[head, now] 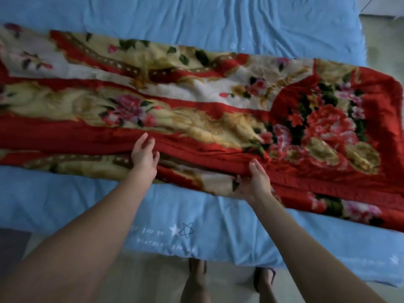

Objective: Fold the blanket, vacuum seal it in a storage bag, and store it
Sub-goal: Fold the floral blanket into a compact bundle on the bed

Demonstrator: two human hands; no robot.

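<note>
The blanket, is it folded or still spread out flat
Folded: the blanket lies as a long narrow strip across the bed, stacked layers showing along its near edge.

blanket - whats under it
The blanket lies on a blue sheet that shows all around it. The right hand's fingers are tucked under its near edge; the left hand rests on top. Anything else beneath is covered.

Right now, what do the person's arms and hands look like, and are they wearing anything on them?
Both arms are bare to as far up as the view shows: no sleeves, gloves, watch or bracelets. The left hand and right hand show no rings that I can make out. Nails look short and unpainted.
</note>
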